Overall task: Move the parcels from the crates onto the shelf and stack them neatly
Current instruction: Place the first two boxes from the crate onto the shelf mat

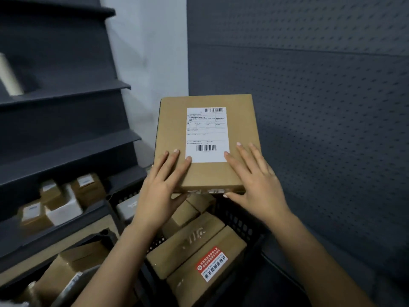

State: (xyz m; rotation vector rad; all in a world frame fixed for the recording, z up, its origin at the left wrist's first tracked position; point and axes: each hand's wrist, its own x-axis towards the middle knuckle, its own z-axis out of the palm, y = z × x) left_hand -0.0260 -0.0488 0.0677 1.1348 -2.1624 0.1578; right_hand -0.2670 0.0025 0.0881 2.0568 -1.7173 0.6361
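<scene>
I hold a flat brown cardboard parcel [205, 173] with a white shipping label, lifted above a black crate [240, 221]. My left hand [161, 189] grips its near left corner, fingers flat on top and thumb underneath. My right hand [256, 178] grips the near right corner the same way. In the crate below lie several more brown parcels [188, 242], one with a red and white sticker. The dark shelf unit [66, 140] stands to the left, with several small parcels [64, 200] on a lower level.
A second container at the lower left holds another brown box [73, 264]. A pale roll [10, 76] sits on an upper shelf level. A dark perforated panel [309, 96] fills the right side, with a white wall [150, 52] behind.
</scene>
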